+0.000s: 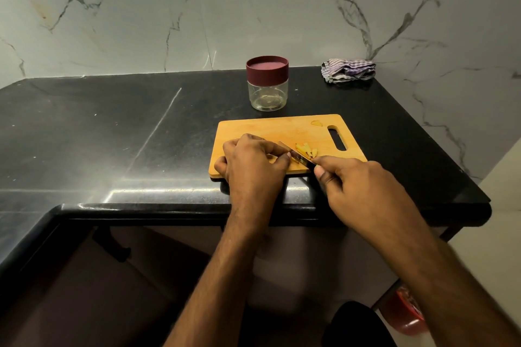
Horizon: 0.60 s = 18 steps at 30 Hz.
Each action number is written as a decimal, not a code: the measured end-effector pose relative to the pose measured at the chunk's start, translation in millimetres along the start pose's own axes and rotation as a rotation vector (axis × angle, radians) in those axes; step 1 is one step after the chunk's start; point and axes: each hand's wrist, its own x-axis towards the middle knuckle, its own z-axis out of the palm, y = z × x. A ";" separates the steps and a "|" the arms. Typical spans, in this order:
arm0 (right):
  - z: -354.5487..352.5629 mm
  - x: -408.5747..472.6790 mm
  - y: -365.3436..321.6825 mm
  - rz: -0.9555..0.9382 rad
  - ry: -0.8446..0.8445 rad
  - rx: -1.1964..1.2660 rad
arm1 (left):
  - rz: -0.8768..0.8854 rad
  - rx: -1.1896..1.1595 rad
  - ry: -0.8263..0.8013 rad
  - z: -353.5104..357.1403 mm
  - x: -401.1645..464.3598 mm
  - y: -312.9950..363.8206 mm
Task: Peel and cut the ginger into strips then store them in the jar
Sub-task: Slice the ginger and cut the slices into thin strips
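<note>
Lying flat on the glossy, speckled black stone counter (112, 127) at the centre of the frame, a rectangular, smooth orange-toned wooden cutting board (282, 128) with rounded corners and an oblong handle slot at its right end was seen. A small knife with a narrow metal blade (294, 153) was gripped by the right hand (358, 191), whose fingers were curled round the handle, the forefinger stretched toward the blade; the blade was angled up and leftward across the board. The left hand (253, 166) was rested on the near left part of the board with fingers bent and fingertips gathered against the blade; what was pinched beneath them was hidden and could not be told. Just right of the blade, a loose cluster of thin, pale yellow ginger strips (306, 149) was scattered on the wood. Behind the board, above centre, a short round clear jar with a thick maroon plastic lid (267, 83) was stood upright, the lid on, a few pale slivers faintly visible at its bottom. In the upper right, a crumpled striped purple-and-white cloth (348, 70) was heaped at the back edge of the counter, against the grey-veined white marble wall (141, 8).
</note>
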 end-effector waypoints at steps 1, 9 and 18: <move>1.4 0.4 0.2 0.001 0.002 0.007 | -0.001 0.001 0.002 -0.1 -0.2 0.2; 0.9 -6.6 4.7 0.014 -0.030 0.021 | 0.001 0.003 0.001 -0.1 1.3 -0.2; -0.1 -15.0 4.6 0.055 -0.030 0.027 | 0.012 0.012 0.007 1.2 0.3 0.1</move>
